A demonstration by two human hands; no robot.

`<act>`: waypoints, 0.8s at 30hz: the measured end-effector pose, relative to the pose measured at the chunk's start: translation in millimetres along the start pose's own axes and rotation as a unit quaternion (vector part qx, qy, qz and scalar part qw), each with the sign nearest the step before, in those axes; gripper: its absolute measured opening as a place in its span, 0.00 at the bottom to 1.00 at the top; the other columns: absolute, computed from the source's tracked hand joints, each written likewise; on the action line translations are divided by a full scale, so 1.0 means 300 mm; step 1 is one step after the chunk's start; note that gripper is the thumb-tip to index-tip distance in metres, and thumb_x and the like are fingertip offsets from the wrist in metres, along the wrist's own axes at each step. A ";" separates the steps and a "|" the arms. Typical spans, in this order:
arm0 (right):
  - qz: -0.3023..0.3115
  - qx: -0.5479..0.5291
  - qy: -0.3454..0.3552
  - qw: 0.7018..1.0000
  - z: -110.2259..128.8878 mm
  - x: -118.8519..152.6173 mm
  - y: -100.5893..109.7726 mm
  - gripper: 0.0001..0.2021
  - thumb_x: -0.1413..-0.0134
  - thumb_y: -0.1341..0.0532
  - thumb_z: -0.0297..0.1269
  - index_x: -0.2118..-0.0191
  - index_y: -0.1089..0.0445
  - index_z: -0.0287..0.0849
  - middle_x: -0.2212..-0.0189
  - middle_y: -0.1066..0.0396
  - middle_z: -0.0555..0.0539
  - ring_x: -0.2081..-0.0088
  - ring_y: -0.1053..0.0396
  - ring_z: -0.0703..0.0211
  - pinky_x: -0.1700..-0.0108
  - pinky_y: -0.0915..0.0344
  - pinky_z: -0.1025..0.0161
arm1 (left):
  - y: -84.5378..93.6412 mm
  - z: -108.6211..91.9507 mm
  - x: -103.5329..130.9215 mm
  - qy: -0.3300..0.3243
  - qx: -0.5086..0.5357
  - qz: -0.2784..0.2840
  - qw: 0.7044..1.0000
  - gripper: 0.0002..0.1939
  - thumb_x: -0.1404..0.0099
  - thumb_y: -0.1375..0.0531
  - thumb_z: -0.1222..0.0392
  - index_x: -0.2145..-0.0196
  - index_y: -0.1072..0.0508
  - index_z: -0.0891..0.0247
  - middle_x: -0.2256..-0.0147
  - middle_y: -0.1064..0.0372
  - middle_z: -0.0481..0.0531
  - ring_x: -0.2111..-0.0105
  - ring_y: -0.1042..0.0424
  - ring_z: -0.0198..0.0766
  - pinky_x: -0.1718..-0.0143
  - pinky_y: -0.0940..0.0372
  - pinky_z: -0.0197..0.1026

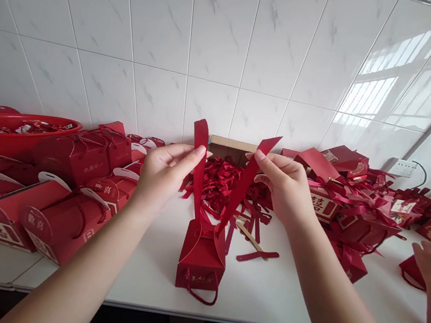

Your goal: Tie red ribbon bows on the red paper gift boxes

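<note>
- The red ribbon (237, 194) rises from the box top as two lengths in a V, the left near upright, the right leaning outward, each long axis running from box to fingers
- The red gift box (202, 265) sits upright on the tabletop (259, 303), below and between both sets of fingers, nearer the body; its rope handle (207, 302) hangs lower, on the near side
- The left hand (169, 173) has its fingers pinching the left length, a bent end showing above them; these look slightly nearer the box
- The right hand (287, 185) has its fingers pinching the right length, its slanted tip above them, well apart from the left fingers
- Beyond and between the fingers lies a ribbon pile (218, 183)
- Bow-tied boxes (365, 227) stand right of the right fingers, handled boxes (56, 224) left of the left fingers
</note>
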State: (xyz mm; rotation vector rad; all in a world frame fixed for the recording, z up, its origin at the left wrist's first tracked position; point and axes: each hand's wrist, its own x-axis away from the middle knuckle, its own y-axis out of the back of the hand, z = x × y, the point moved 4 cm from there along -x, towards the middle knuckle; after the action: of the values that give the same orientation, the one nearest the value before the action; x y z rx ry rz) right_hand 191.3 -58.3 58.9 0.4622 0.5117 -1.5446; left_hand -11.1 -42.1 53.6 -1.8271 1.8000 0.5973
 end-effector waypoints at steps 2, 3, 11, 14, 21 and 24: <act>0.000 -0.008 -0.002 1.000 0.002 -0.002 -0.002 0.11 0.49 0.34 0.46 0.70 0.22 0.43 0.76 0.30 0.51 0.72 0.36 0.65 0.72 0.39 0.67 | -0.003 0.000 0.000 0.001 -0.005 0.002 1.000 0.11 0.42 0.35 0.51 0.69 0.20 0.62 0.68 0.24 0.51 0.65 0.27 0.41 0.63 0.33 0.41; -0.001 -0.009 -0.003 1.000 0.002 -0.002 -0.002 0.11 0.49 0.34 0.46 0.71 0.22 0.43 0.76 0.30 0.51 0.72 0.36 0.65 0.71 0.39 0.67 | -0.005 0.000 0.000 0.001 -0.008 0.004 1.000 0.12 0.42 0.35 0.50 0.69 0.20 0.62 0.69 0.24 0.51 0.67 0.28 0.40 0.64 0.34 0.41; -0.013 -0.002 -0.002 1.000 0.006 -0.006 0.000 0.13 0.49 0.34 0.46 0.75 0.25 0.42 0.78 0.34 0.52 0.73 0.37 0.65 0.72 0.39 0.67 | -0.010 0.006 0.005 0.000 -0.012 0.006 1.000 0.11 0.42 0.35 0.52 0.72 0.22 0.62 0.73 0.28 0.49 0.71 0.32 0.37 0.68 0.38 0.39; -0.017 -0.003 0.005 1.000 0.010 -0.010 0.003 0.14 0.50 0.34 0.46 0.78 0.28 0.42 0.78 0.34 0.51 0.73 0.36 0.65 0.72 0.38 0.67 | -0.013 0.011 0.008 0.000 -0.016 0.003 1.000 0.11 0.42 0.35 0.51 0.72 0.21 0.62 0.76 0.31 0.47 0.74 0.34 0.35 0.71 0.40 0.38; 0.045 -0.048 -0.025 0.998 -0.008 -0.022 -0.033 0.11 0.49 0.34 0.45 0.70 0.29 0.41 0.76 0.29 0.51 0.75 0.31 0.64 0.70 0.32 0.65 | -0.033 0.001 0.009 -0.010 -0.029 0.017 0.999 0.12 0.40 0.37 0.50 0.71 0.22 0.62 0.75 0.29 0.49 0.73 0.31 0.37 0.70 0.37 0.39; 0.082 -0.004 -0.035 0.996 -0.013 -0.024 -0.060 0.10 0.49 0.34 0.42 0.66 0.30 0.41 0.79 0.31 0.54 0.82 0.39 0.70 0.78 0.42 0.69 | -0.055 -0.010 0.011 -0.009 -0.053 0.074 0.996 0.12 0.40 0.36 0.51 0.73 0.23 0.62 0.76 0.30 0.48 0.74 0.32 0.36 0.70 0.37 0.38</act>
State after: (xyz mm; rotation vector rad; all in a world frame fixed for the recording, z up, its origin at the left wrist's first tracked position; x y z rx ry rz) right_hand 173.6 -49.9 60.4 0.4314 0.4162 -1.3960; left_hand 5.2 -46.5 54.6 -1.7589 1.9367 0.7760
